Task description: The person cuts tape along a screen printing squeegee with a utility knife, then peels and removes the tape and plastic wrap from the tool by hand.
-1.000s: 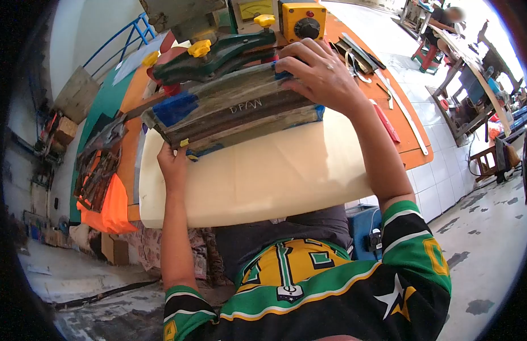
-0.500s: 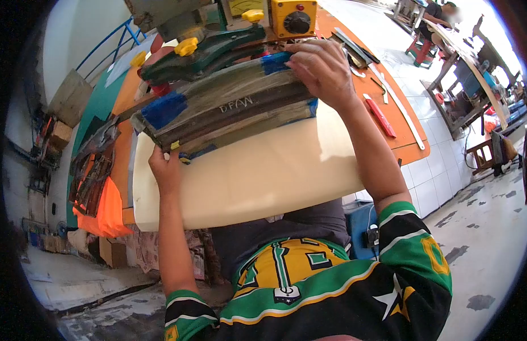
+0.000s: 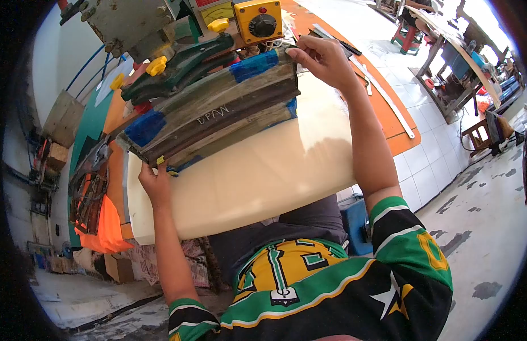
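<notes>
A long, worn, dark panel (image 3: 215, 121) with handwritten letters that look like "DPAN" and patches of blue tape is held tilted over a cream padded sheet (image 3: 241, 176). At its lower left corner, my left hand (image 3: 155, 183) is closed on the edge, near a small yellow clip-like piece (image 3: 160, 160). The far upper right corner is pinched by my right hand (image 3: 330, 61), thumb on the near face and fingers bent behind. Just behind the panel stands a green cast machine part (image 3: 181, 68) with yellow knobs.
A yellow control box (image 3: 259, 21) with a black dial stands behind the panel. On the orange table (image 3: 401, 142) lie a long white strip (image 3: 388, 105) and dark tools. Dark scraps (image 3: 93, 187) and orange cloth (image 3: 107, 227) hang at left. Another person sits at a far bench.
The view has shifted, with the panel and both hands now further left in it. My right hand has changed from fingers spread over the corner to a pinch on it.
</notes>
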The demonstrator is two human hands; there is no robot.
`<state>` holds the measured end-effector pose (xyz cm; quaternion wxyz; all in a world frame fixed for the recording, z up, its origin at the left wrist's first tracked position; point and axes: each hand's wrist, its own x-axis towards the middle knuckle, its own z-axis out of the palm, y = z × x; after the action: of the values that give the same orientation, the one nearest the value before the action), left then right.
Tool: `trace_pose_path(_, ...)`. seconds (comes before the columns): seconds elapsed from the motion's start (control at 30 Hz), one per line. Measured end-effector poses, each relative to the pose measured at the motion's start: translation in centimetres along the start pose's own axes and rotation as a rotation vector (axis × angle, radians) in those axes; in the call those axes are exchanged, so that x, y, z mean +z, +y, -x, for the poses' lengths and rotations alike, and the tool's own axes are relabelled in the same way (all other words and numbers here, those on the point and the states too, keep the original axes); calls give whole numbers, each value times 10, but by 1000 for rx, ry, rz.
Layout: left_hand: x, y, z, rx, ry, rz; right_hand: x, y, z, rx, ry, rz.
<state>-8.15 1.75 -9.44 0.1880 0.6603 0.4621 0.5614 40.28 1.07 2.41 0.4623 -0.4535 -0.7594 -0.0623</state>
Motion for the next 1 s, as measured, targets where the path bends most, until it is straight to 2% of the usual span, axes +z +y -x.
trace_pose_path(0.03,-1,-2,0,-3,-9,20,2,0,1,36,-19,-186)
trace_pose_path(0.27,-2,-4,-1,10,-13,-44,1,14,0,72,-106,-237)
trace_pose_path(0.33,-2,-6,-2,15,-4,-4,6,18,1,177,-148,-404)
trace_pose_path(0.63,-5,-10,-2,12,0,-46,21,32,1,197,-151,-778)
trace_pose_path(1.0,0,3,-1,89,22,-33,14,14,2,158,38,-409)
